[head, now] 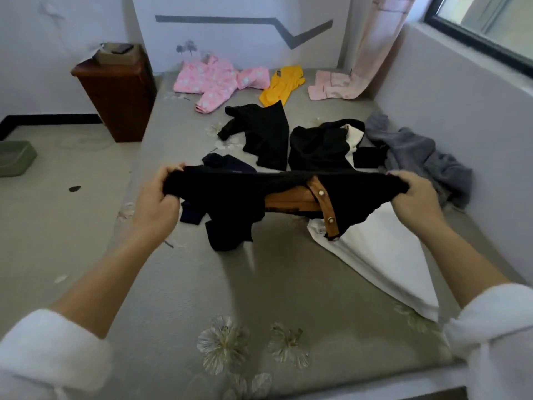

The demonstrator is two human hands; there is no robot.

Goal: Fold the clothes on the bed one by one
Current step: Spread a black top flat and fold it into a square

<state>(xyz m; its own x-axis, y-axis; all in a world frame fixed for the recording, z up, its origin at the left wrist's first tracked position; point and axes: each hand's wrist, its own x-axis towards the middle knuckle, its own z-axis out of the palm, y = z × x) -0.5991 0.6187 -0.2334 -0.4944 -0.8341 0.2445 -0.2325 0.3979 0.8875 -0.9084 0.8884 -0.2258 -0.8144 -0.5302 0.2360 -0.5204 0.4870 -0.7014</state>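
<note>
I hold a black garment [230, 197] with a mustard-brown placket and pearl buttons stretched out above the grey bed [259, 298]. My left hand [161, 194] grips its left end and my right hand [412, 194] grips its right end. Its lower part hangs down and touches the mattress. Beneath it on the right lies a white garment [383, 255]. A dark navy piece [227, 164] lies just behind the held garment. Further back lie a black top [265, 134], a black-and-white garment [323, 145], a grey garment [418, 157], a pink floral garment [213, 79], a yellow shirt [284, 83] and a pale pink piece [331, 86].
A dark wooden nightstand [118, 90] stands left of the bed with a phone on top. A green tub [14, 157] sits on the floor at the far left. A wall and window ledge [461, 82] border the bed's right side, with a pink curtain [375, 39] in the corner.
</note>
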